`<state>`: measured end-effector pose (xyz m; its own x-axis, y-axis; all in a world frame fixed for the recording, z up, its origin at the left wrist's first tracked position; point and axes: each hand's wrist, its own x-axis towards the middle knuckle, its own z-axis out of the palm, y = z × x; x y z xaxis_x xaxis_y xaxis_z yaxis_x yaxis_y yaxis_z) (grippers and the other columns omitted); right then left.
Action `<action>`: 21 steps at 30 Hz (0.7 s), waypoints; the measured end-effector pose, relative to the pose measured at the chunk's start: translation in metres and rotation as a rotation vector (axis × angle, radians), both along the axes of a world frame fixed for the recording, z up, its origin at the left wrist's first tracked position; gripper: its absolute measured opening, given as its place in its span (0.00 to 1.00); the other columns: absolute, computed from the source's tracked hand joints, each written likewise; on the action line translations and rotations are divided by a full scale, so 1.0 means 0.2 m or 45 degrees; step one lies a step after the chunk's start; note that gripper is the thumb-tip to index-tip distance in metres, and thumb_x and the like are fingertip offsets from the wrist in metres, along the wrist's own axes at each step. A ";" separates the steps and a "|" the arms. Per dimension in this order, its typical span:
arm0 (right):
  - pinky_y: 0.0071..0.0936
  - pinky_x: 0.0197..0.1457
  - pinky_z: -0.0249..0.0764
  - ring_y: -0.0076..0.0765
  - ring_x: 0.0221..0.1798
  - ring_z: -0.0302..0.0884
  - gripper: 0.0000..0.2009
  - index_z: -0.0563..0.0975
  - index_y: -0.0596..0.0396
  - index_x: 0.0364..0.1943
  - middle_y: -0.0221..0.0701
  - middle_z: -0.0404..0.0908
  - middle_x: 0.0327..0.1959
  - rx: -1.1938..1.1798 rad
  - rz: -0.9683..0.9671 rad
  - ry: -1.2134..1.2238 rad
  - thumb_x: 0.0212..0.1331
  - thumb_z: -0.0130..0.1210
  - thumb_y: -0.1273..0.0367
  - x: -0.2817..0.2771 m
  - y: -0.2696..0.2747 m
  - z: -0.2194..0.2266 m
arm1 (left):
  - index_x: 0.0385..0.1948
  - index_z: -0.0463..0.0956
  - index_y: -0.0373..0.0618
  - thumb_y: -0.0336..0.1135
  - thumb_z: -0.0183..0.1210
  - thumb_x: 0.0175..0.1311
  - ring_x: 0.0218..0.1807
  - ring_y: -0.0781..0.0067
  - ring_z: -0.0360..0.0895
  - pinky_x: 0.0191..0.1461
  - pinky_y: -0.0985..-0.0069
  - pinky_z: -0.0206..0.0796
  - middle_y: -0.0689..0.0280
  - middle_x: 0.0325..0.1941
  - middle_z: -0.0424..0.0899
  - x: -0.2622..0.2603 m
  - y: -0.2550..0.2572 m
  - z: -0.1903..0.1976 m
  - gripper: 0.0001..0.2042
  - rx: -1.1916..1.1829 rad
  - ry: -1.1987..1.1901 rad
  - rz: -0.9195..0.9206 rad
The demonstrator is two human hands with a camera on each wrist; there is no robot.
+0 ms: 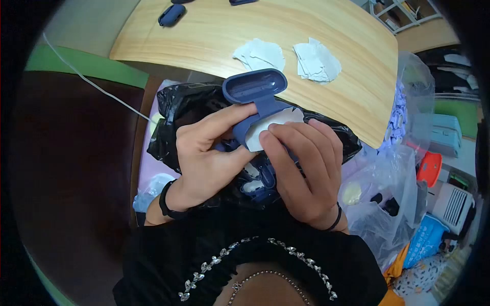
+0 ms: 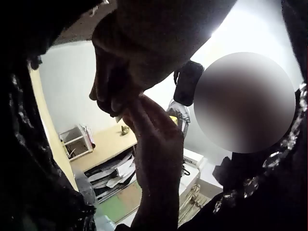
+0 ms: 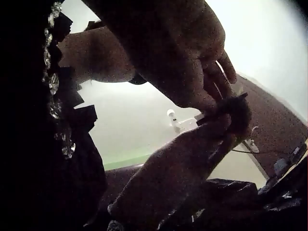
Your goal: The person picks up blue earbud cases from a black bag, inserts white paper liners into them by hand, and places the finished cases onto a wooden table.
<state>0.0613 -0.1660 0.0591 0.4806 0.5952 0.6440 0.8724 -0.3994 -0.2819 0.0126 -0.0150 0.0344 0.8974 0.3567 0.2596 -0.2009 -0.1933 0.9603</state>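
Well, left hand (image 1: 212,148) grips blue case (image 1: 265,105) between thumb and fingers, lid open beyond fingertips. Right hand (image 1: 309,163) pinches white paper (image 1: 253,136) at case mouth. Paper might crease or tear if fingertips drag it against rim. Lid, unsupported, could flop onto knuckles. Loosened left thumb might let case slip, likely into black bag (image 1: 166,137) below fingers.

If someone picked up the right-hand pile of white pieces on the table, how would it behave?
The pile of thin, papery white pieces would probably be light and slightly floppy. Its edges are fanned out of line, so layers may slide apart. Lying flat, it seems unlikely to roll.
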 end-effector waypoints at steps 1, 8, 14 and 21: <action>0.38 0.51 0.70 0.38 0.41 0.78 0.12 0.80 0.58 0.36 0.33 0.79 0.37 0.018 0.001 0.026 0.43 0.57 0.78 0.00 0.01 -0.01 | 0.42 0.78 0.34 0.19 0.67 0.42 0.39 0.78 0.80 0.43 0.81 0.73 0.58 0.41 0.83 0.00 0.00 -0.01 0.20 0.023 -0.001 0.016; 0.43 0.54 0.69 0.41 0.43 0.76 0.13 0.78 0.62 0.35 0.38 0.76 0.38 -0.006 0.032 0.150 0.41 0.56 0.75 -0.02 0.05 -0.05 | 0.42 0.79 0.35 0.20 0.68 0.42 0.41 0.81 0.77 0.43 0.85 0.70 0.59 0.40 0.83 -0.03 0.00 -0.11 0.20 -0.076 0.029 0.082; 0.51 0.60 0.65 0.42 0.44 0.75 0.14 0.77 0.63 0.36 0.39 0.75 0.39 0.038 0.073 0.158 0.41 0.55 0.73 -0.01 0.09 -0.13 | 0.43 0.78 0.34 0.18 0.66 0.43 0.41 0.81 0.77 0.43 0.83 0.70 0.61 0.42 0.82 -0.03 0.00 -0.16 0.20 -0.263 0.046 0.137; 0.50 0.63 0.61 0.39 0.44 0.77 0.13 0.80 0.55 0.36 0.32 0.79 0.38 0.131 0.024 0.331 0.43 0.55 0.79 -0.05 0.13 -0.15 | 0.44 0.78 0.33 0.16 0.65 0.42 0.43 0.78 0.77 0.45 0.81 0.71 0.60 0.43 0.82 -0.05 0.00 -0.21 0.21 -0.311 0.004 0.167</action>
